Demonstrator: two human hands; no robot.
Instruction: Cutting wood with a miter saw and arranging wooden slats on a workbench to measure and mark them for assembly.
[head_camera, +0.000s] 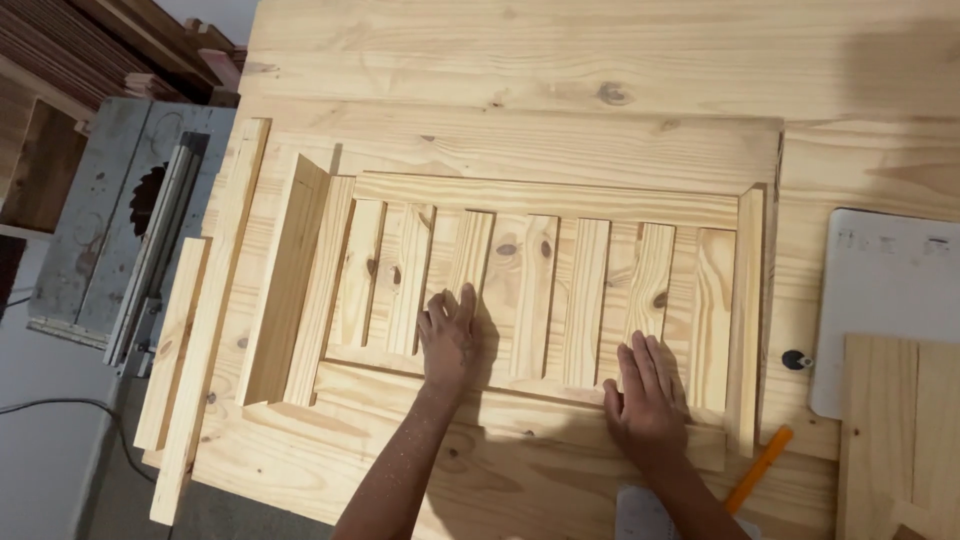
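Both hands are flat on the work, fingers spread, so no real grip on anything, just pressing. Right hand sits on the lower rail near an orange pencil; left hand rests across the slats. Under them is a pale pine slatted frame, lying flat on the big pine surface. Loose pine strips lie along its left edge. Further left, off the surface, there's a grey table saw.
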